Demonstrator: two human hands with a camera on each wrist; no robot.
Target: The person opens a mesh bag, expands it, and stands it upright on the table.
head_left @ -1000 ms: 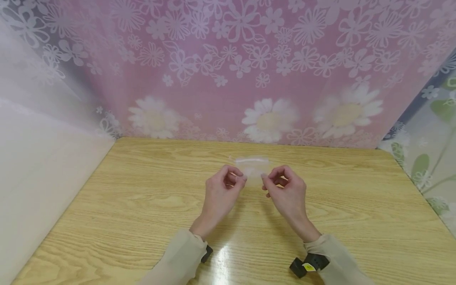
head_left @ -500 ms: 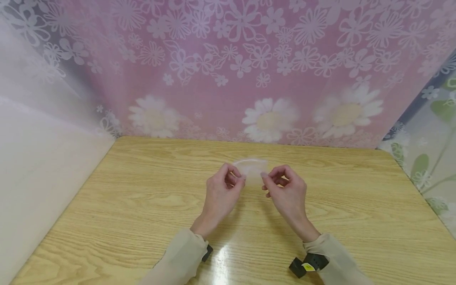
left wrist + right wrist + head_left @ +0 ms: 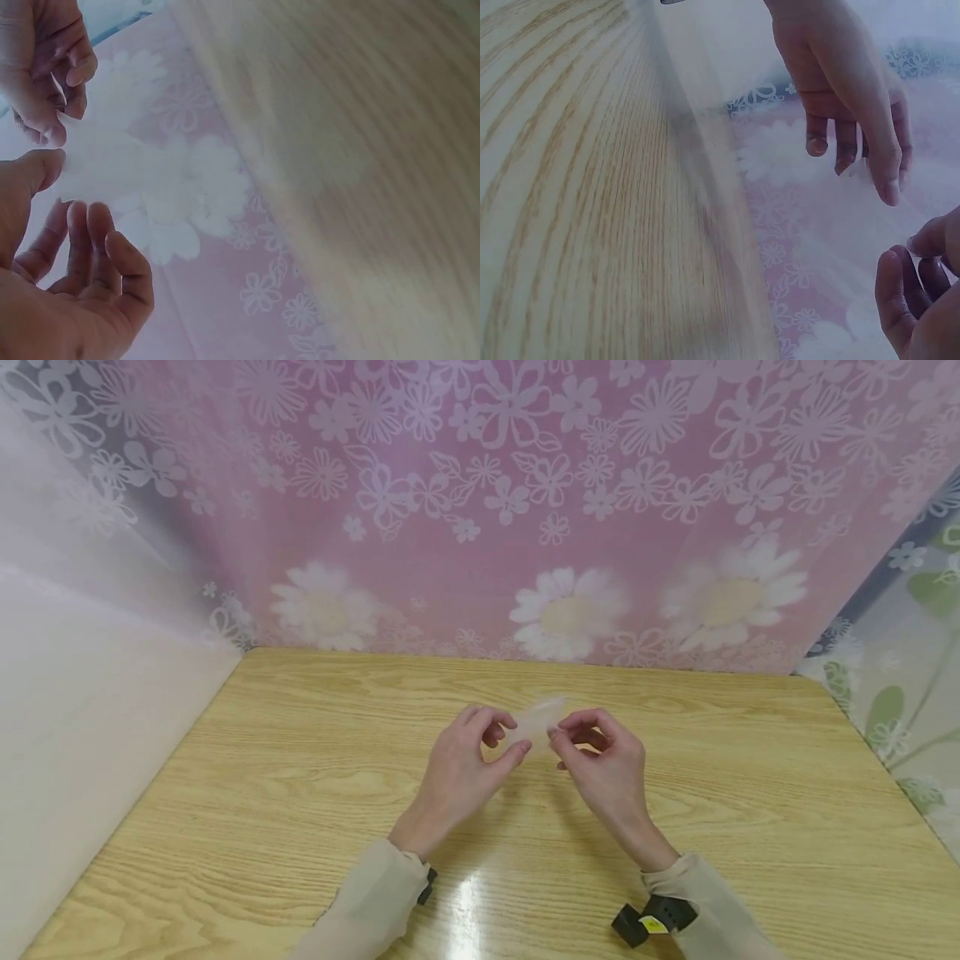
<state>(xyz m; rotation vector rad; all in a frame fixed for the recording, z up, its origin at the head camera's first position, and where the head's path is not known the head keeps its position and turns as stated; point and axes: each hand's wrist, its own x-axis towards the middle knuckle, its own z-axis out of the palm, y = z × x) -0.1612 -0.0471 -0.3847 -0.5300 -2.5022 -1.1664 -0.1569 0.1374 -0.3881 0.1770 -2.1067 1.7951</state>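
Note:
A small clear plastic bag (image 3: 537,720) is held up above the wooden table, between the two hands. It is so see-through that its edges are hard to make out in the wrist views. My right hand (image 3: 609,770) pinches the bag's right side between thumb and index finger. My left hand (image 3: 461,768) is beside the bag's left side, its thumb (image 3: 46,166) parted from the loosely bent fingers (image 3: 97,244). Whether the left fingertips touch the film cannot be told.
The wood-grain table (image 3: 315,793) extends all round the hands. A pink flowered curtain (image 3: 450,568) hangs behind its far edge, with a pale sheet (image 3: 97,693) at the left and a leaf-patterned one (image 3: 892,693) at the right. Black wrist devices (image 3: 652,920) stick out below the sleeves.
My left thumb and fingers have moved apart, releasing their pinch on the bag. The bag, flat and wide before, now looks narrower and slanted. My right hand has barely moved.

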